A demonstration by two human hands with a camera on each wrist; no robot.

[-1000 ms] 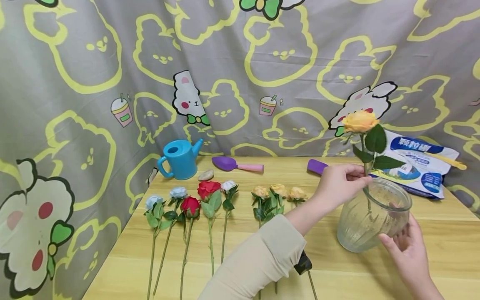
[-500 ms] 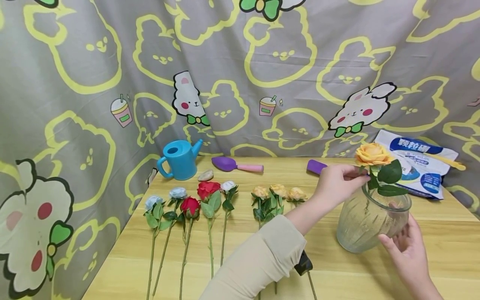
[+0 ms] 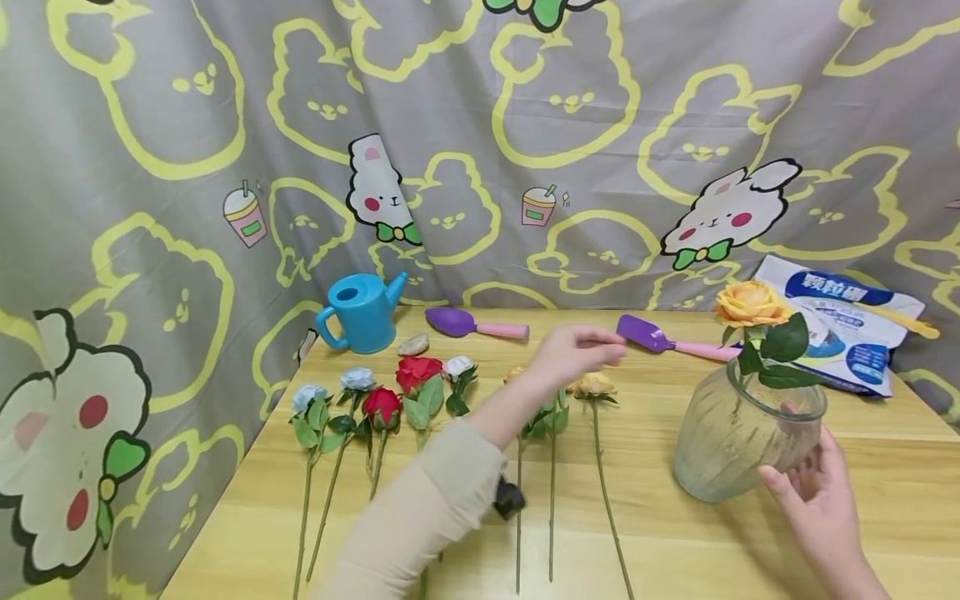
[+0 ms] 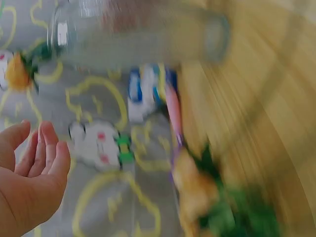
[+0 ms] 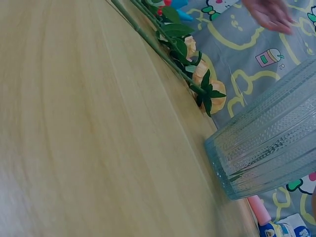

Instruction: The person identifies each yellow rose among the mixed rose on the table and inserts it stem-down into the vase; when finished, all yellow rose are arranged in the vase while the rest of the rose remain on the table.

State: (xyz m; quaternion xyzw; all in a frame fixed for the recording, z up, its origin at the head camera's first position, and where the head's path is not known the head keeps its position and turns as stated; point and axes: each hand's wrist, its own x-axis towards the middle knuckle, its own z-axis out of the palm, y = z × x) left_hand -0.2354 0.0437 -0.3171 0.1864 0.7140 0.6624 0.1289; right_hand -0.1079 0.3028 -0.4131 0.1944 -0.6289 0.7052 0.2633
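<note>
My left hand (image 3: 572,357) is in the air above the lying yellow roses (image 3: 595,385), its fingers loose and holding nothing. The left wrist view shows the same hand (image 4: 37,180) with relaxed, slightly bent fingers. On the right of the table, my right hand (image 3: 821,492) holds the side of a clear ribbed glass vase (image 3: 723,454), thumb in front and fingers behind. A yellow rose (image 3: 752,303) stands in the vase, its bloom and leaves above the rim and its stem inside. In the right wrist view the vase (image 5: 269,140) shows its base near the tabletop.
Blue roses (image 3: 309,398), red roses (image 3: 417,377) and a white rose (image 3: 457,367) lie left of the left forearm. Along the back are a blue watering can (image 3: 362,317), a stone (image 3: 413,344), a purple scoop (image 3: 452,322), a purple shovel (image 3: 645,333) and a printed bag (image 3: 862,333).
The yellow rose sank lower into the vase; my left hand then let go of its stem and moved left over the lying roses. My right hand stays on the vase.
</note>
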